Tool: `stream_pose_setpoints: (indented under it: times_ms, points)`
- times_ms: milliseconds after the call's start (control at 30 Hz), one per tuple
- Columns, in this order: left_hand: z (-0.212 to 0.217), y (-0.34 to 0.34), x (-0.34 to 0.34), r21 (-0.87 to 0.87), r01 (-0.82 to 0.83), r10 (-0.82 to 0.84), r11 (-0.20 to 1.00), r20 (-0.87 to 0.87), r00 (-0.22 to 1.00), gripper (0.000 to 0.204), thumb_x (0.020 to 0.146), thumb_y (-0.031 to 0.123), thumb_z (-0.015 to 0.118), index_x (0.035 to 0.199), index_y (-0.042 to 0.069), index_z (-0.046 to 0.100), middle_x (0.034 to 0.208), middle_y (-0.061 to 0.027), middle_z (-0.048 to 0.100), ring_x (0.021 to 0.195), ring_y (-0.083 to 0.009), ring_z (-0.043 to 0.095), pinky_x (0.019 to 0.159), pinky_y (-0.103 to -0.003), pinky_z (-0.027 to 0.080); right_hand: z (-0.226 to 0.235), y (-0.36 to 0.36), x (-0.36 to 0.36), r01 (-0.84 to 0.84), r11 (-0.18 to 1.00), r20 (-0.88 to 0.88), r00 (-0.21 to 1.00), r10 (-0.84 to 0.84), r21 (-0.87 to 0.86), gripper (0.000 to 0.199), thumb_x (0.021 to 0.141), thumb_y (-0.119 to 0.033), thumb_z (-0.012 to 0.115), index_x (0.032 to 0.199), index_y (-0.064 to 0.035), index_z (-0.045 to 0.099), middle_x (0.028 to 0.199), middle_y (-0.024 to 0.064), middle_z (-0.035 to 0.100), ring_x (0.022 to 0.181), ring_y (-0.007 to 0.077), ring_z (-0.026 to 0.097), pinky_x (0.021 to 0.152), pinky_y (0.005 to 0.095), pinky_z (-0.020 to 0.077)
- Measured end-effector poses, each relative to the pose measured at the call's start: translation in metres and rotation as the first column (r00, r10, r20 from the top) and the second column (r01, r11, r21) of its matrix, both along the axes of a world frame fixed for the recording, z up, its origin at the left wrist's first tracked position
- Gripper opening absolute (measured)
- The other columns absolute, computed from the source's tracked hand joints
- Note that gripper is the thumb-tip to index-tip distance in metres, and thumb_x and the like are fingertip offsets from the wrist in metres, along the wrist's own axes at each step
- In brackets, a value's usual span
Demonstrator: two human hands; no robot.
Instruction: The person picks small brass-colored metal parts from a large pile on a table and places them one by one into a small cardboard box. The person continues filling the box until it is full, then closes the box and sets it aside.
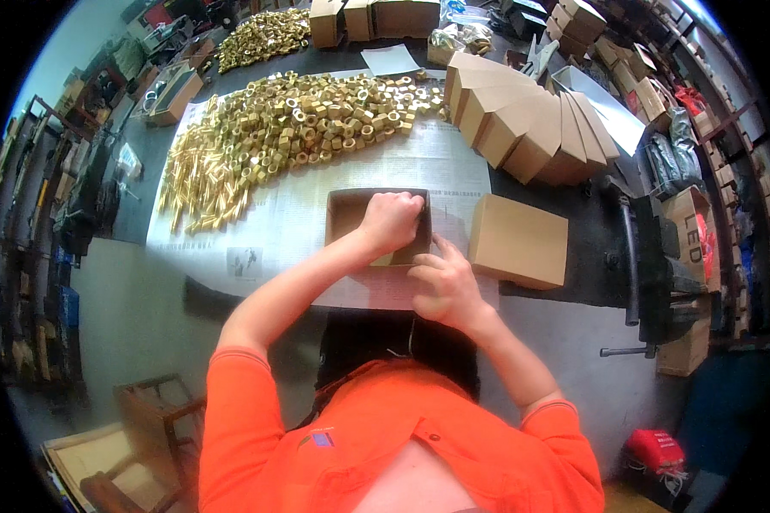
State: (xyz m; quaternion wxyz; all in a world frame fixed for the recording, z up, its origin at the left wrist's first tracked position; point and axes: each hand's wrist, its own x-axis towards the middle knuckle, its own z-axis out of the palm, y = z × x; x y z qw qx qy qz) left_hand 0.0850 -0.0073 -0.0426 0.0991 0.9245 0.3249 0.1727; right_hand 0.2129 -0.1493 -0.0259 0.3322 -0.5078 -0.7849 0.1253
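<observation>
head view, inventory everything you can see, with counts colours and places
Brass nuts: many, gold, heaped on newspaper
Thin brass pieces: many, gold, heap's left end
Second heap: many pieces, gold, farther back
Newspaper: sheet count unclear, pale, on workbench
Workbench: one, dark, centre
Open box: one, brown, before the person
Plain box: one, tan, right of open box
Fanned boxes: several, tan, back right
Vise: one, black, right
Red bag: one, red, lower right
Orange shirt: one, orange, bottom
Left hand: one, bare, fisted at open box
Right hand: one, bare, beside its right wall
</observation>
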Motion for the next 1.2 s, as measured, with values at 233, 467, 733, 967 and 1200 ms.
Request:
stream_pose_setpoints:
  times_ms: [233,467,733,967,1200]
  points:
    - [0.003,-0.003,0.001,-0.002,0.009,-0.009,1.0,-0.038,0.999,0.009,0.071,0.012,0.061,0.075,0.004,0.06,0.074,-0.0153,0.064,0.069,-0.0349,0.064,0.06,-0.045,0.051,0.0,0.001,0.002,-0.001,0.999,0.01,1.0,0.001,0.045,0.032,0.055,-0.014,0.067,0.087,-0.0066,0.068,0.1,0.0113,0.066,0.109,0.0486,0.053,0.096,0.0516,0.0452]
    - [0.0,-0.001,0.0,-0.021,0.017,-0.018,1.0,-0.059,0.998,0.009,0.07,0.011,0.061,0.076,0.005,0.06,0.074,-0.0147,0.065,0.071,-0.0337,0.065,0.061,-0.045,0.052,0.001,-0.001,-0.001,0.002,1.0,0.027,1.0,-0.003,0.017,0.033,0.055,-0.015,0.067,0.087,-0.0065,0.068,0.101,0.0115,0.066,0.109,0.0478,0.054,0.098,0.0515,0.0444]
    - [0.003,0.002,-0.005,-0.029,0.053,-0.054,0.998,-0.048,0.997,0.012,0.074,0.014,0.063,0.081,0.005,0.062,0.076,-0.0144,0.066,0.07,-0.0332,0.065,0.061,-0.044,0.052,0.004,0.001,-0.004,0.003,1.0,0.062,0.998,-0.004,0.014,0.032,0.055,-0.014,0.067,0.086,-0.007,0.068,0.101,0.012,0.065,0.111,0.046,0.052,0.097,0.0508,0.0451]
    - [0.055,0.046,-0.049,-0.107,-0.169,0.193,0.98,0.282,0.94,0.022,0.083,0.027,0.066,0.094,0.009,0.07,0.079,-0.0167,0.068,0.073,-0.032,0.067,0.065,-0.042,0.052,0.002,0.0,-0.004,0.006,1.0,0.035,0.999,-0.005,-0.027,0.032,0.054,-0.015,0.065,0.084,-0.0045,0.069,0.101,0.0098,0.065,0.117,0.0458,0.048,0.1,0.0506,0.0411]
    - [0.014,0.113,-0.076,0.078,-0.26,0.265,0.962,-0.059,0.962,0.021,0.082,0.026,0.066,0.096,0.011,0.068,0.078,-0.0159,0.068,0.075,-0.0346,0.066,0.067,-0.046,0.053,0.005,0.001,-0.005,0.002,1.0,0.016,1.0,-0.001,-0.027,0.029,0.055,-0.012,0.065,0.083,-0.0046,0.069,0.1,0.008,0.065,0.116,0.0457,0.048,0.099,0.0505,0.0411]
